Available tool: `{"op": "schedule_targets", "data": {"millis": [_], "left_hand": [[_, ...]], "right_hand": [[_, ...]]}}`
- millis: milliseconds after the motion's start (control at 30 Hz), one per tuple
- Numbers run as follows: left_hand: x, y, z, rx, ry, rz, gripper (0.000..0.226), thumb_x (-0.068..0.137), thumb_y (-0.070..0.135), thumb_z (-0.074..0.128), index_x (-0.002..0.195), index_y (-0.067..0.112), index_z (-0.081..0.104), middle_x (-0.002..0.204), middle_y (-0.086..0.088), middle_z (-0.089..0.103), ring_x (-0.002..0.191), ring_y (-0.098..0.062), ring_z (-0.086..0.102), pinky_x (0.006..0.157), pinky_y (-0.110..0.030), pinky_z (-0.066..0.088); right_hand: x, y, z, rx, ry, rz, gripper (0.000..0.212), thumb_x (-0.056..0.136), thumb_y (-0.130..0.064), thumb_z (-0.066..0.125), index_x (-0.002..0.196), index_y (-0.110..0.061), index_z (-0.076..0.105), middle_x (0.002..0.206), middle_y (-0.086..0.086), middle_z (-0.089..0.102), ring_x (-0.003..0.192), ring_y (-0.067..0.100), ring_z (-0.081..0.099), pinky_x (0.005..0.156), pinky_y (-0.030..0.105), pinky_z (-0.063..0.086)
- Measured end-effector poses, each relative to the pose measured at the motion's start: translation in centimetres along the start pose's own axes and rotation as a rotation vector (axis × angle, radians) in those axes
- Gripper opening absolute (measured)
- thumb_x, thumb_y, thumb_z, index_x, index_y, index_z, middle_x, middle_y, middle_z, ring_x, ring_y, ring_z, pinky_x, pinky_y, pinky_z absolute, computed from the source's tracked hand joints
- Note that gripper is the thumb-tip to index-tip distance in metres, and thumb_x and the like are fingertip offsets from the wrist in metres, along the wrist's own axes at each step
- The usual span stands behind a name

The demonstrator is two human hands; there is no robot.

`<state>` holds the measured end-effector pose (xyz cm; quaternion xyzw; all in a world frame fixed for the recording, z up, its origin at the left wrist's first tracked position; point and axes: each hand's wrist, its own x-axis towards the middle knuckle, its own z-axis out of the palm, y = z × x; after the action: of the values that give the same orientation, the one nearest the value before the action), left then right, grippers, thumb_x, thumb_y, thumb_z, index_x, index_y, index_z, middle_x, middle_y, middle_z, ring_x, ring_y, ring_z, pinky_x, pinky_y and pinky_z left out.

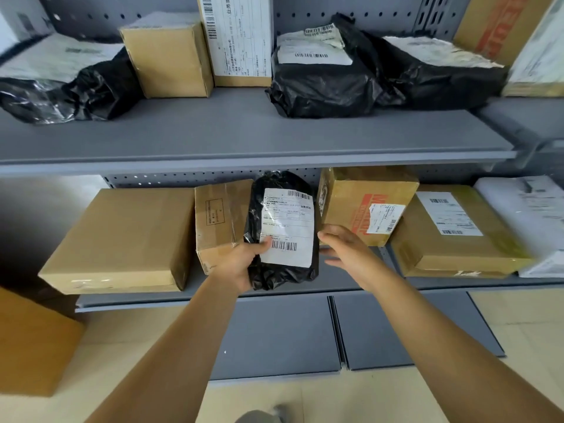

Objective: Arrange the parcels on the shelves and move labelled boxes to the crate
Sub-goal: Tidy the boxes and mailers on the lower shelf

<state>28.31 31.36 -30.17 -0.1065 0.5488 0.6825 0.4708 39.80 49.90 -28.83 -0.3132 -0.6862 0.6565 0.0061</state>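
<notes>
Pale tiled floor (305, 401) below, and a grey shoe tip (262, 416) at the frame's bottom edge.

Grey upper shelf (244, 138) and lower shelf (351, 279) carry cardboard boxes (119, 236) and black bags (323, 83).

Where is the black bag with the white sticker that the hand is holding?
The black bag stands mid-frame on the lower shelf, gripped by the left hand, between a small brown box and a red-printed box.
</notes>
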Motion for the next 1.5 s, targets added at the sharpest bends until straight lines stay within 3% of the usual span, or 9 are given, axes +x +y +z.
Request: {"op": "schedule_targets", "data": {"millis": [267, 500, 600, 800, 900, 1033, 1200, 1367, 1500], "left_hand": [[-0.9, -1.2, 1.2, 0.069, -0.005, 0.089, 0.03, 0.09, 0.013, 0.069, 0.12, 0.011, 0.067, 0.113, -0.011, 0.074, 0.108, -0.031, 0.068, 0.089, -0.049, 0.056], [0.1, -0.1, 1.2, 0.341, 0.016, 0.175, 0.032, 0.097, 0.018, 0.061, 0.129, 0.016, 0.059, 0.119, -0.006, 0.07, 0.106, -0.023, 0.066, 0.09, -0.039, 0.055], [-0.3, 0.3, -1.3, 0.462, 0.067, 0.114, 0.025, 0.101, 0.022, 0.054, 0.124, 0.014, 0.058, 0.119, -0.009, 0.067, 0.107, -0.027, 0.065, 0.098, -0.043, 0.051], [-1.1, 0.1, -8.5, 0.776, 0.239, -0.124, 0.03, 0.096, 0.04, 0.059, 0.115, 0.017, 0.061, 0.113, 0.0, 0.07, 0.1, -0.015, 0.069, 0.098, -0.037, 0.053], [-1.6, 0.9, -10.8, 0.858, 0.379, -0.123, 0.051, 0.086, 0.055, 0.065, 0.114, 0.014, 0.057, 0.105, -0.001, 0.069, 0.093, -0.013, 0.07, 0.087, -0.031, 0.057], [-1.2, 2.0, -11.9, 0.766, 0.358, -0.095, 0.086, 0.069, 0.082, 0.058, 0.121, 0.013, 0.054, 0.112, -0.009, 0.067, 0.098, -0.018, 0.068, 0.089, -0.031, 0.056], [4.2, 1.2, -14.6, 0.608, 0.402, 0.011, 0.129, 0.033, 0.106, 0.04, 0.132, 0.025, 0.053, 0.112, -0.001, 0.07, 0.108, -0.023, 0.063, 0.103, -0.045, 0.045], [2.9, 2.7, -11.6, 0.258, 0.438, 0.027, 0.087, 0.066, 0.082, 0.054, 0.12, 0.014, 0.061, 0.108, -0.003, 0.068, 0.103, -0.023, 0.064, 0.1, -0.041, 0.049], [1.8, 2.9, -10.2, 0.272, 0.404, 0.026, 0.062, 0.081, 0.068, 0.058, 0.122, 0.022, 0.047, 0.109, -0.006, 0.062, 0.101, -0.024, 0.06, 0.095, -0.043, 0.048]], "right_hand": [[-0.3, 0.5, 2.0, 0.109, -0.109, -0.045, 0.037, 0.091, -0.006, 0.065, 0.123, -0.023, 0.059, 0.122, -0.001, 0.069, 0.112, 0.018, 0.065, 0.101, 0.04, 0.05], [1.0, -0.3, 1.9, 0.006, 0.135, -0.164, 0.035, 0.093, -0.002, 0.059, 0.123, -0.019, 0.06, 0.116, -0.001, 0.069, 0.1, 0.015, 0.065, 0.084, 0.028, 0.052], [2.4, -0.6, 1.8, -0.196, 0.199, -0.205, 0.038, 0.094, -0.001, 0.052, 0.129, -0.014, 0.056, 0.119, 0.0, 0.064, 0.103, 0.016, 0.06, 0.076, 0.022, 0.045], [5.9, 1.5, 3.4, -0.458, 0.16, -0.045, 0.038, 0.099, -0.008, 0.046, 0.136, -0.011, 0.047, 0.133, 0.011, 0.059, 0.103, 0.026, 0.058, 0.089, 0.036, 0.047], [7.0, 2.8, 4.4, -0.504, 0.194, 0.03, 0.051, 0.098, -0.009, 0.047, 0.148, -0.008, 0.036, 0.143, 0.014, 0.05, 0.12, 0.035, 0.053, 0.093, 0.037, 0.043], [7.7, 2.4, 5.7, -0.541, 0.278, 0.002, 0.057, 0.089, 0.0, 0.05, 0.144, -0.009, 0.038, 0.121, 0.018, 0.059, 0.086, 0.033, 0.06, 0.06, 0.032, 0.047], [7.8, -0.4, 8.6, -0.672, 0.291, -0.216, 0.054, 0.095, -0.014, 0.057, 0.145, -0.005, 0.041, 0.149, 0.017, 0.037, 0.133, 0.031, 0.043, 0.103, 0.027, 0.035], [7.2, -1.8, 11.8, -0.465, -0.035, -0.058, 0.064, 0.097, -0.043, 0.05, 0.153, -0.021, 0.029, 0.155, 0.003, 0.038, 0.14, 0.026, 0.04, 0.114, 0.04, 0.033], [6.6, -0.9, 12.0, -0.231, -0.049, 0.063, 0.067, 0.096, -0.043, 0.054, 0.153, -0.029, 0.023, 0.151, -0.001, 0.042, 0.128, 0.024, 0.051, 0.109, 0.05, 0.041]]}}
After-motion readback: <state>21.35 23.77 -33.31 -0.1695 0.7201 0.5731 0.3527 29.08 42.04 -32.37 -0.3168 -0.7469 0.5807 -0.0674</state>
